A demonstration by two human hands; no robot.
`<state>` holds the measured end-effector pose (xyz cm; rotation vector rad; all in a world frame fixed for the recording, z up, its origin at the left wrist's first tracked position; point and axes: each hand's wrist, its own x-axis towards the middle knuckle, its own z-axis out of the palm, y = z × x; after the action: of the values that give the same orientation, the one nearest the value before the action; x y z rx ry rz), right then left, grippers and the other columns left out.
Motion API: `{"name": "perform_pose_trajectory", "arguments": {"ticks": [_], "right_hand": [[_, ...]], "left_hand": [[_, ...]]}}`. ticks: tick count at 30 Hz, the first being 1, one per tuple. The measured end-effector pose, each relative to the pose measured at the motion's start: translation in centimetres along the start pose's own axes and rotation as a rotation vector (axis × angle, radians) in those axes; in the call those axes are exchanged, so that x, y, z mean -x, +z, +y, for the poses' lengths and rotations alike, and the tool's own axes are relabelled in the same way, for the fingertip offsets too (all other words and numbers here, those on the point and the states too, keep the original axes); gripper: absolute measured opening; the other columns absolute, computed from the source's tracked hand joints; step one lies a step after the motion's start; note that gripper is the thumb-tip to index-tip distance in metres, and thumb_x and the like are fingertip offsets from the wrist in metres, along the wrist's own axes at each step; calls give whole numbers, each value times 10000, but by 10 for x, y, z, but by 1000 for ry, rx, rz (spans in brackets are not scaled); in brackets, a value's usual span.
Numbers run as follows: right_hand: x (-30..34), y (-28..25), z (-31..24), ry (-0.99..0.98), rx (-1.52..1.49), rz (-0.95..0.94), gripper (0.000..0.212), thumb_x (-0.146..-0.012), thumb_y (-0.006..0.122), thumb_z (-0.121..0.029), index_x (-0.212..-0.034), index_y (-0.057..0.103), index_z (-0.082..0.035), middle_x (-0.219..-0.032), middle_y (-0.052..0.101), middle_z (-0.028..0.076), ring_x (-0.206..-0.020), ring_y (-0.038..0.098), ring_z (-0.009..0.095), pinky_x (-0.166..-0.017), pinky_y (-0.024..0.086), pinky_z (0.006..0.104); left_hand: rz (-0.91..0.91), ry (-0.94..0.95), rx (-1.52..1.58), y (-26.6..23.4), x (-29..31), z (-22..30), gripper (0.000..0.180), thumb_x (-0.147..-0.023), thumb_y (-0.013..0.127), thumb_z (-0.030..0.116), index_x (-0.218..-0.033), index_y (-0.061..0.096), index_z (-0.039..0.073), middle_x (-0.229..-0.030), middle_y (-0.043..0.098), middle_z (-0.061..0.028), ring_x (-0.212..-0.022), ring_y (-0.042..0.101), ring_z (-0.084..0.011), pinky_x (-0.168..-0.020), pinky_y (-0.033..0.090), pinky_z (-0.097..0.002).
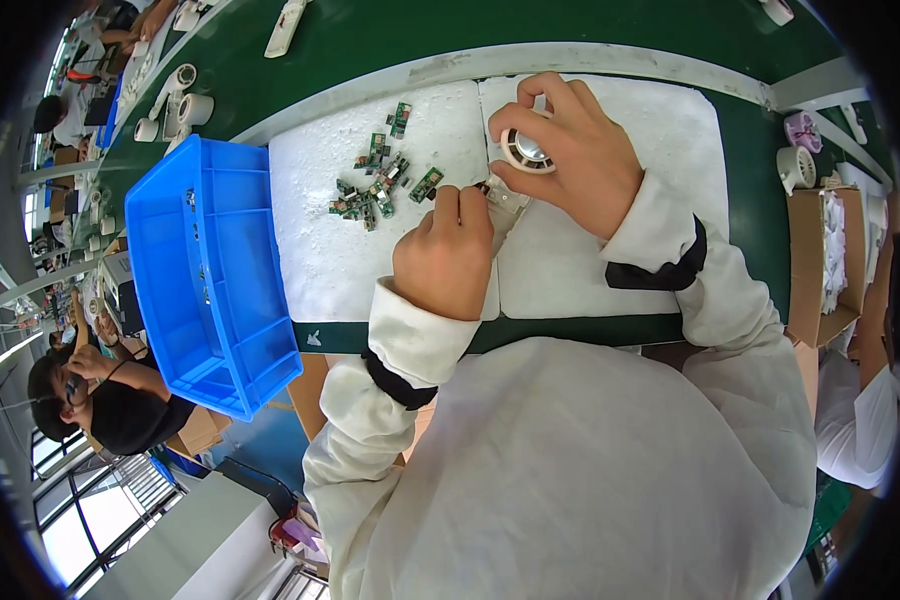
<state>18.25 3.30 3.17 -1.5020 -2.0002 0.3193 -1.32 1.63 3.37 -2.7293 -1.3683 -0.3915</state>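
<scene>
My right hand is closed round the round head of a white handheld fan, which has a silver disc in its middle. The fan's pale open handle slants down toward my left hand. My left hand has its fingers bent in a pinch at the handle's edge; a small dark bit shows by the fingertips, and what they grip is hidden. Just left of these fingers lies a small green circuit board. Farther left, several more circuit boards are in a loose heap on the white foam mat.
A blue plastic bin stands left of the mat. White fan parts lie on the green table at the far left. At the right are a cardboard box with white pieces and another fan. Other people sit on both sides.
</scene>
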Motion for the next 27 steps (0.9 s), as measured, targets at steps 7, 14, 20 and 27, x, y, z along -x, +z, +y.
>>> {"name": "perform_pose_trajectory", "arguments": {"ticks": [7,14,20,27], "right_hand": [[1,1,1,10,-15,7,271,-832,803,-209,-1049,643,-186,-1145,514,28,-1077,545,256,-835,514,349],[0,-6,1,-73,29,66,282,-833,798,-193,-1082,667,-175,-1150,532,42,-1070,548,252,-824,515,346],[9,-21,-27,-49,-50,-143,269,-856,763,-170,-1118,714,-135,-920,643,56,-840,650,243,-711,536,356],[15,3,-18,-140,-276,-201,155,-917,690,-211,-1036,749,-133,-848,667,62,-764,674,287,-674,551,397]], "left_hand": [[47,-60,140,0,2,-3,154,-880,696,102,-880,546,69,-818,577,-71,-604,650,-208,-509,528,-332],[-71,-277,636,-13,-2,-16,128,-957,687,114,-925,598,29,-809,682,-103,-603,681,-259,-536,527,-352],[-57,-454,919,-17,5,-11,126,-954,709,68,-1031,670,-25,-871,728,-116,-655,699,-168,-599,535,-284],[157,-447,923,-10,17,-1,98,-923,741,31,-990,719,-37,-921,720,-106,-741,680,-156,-691,551,-283]]}}
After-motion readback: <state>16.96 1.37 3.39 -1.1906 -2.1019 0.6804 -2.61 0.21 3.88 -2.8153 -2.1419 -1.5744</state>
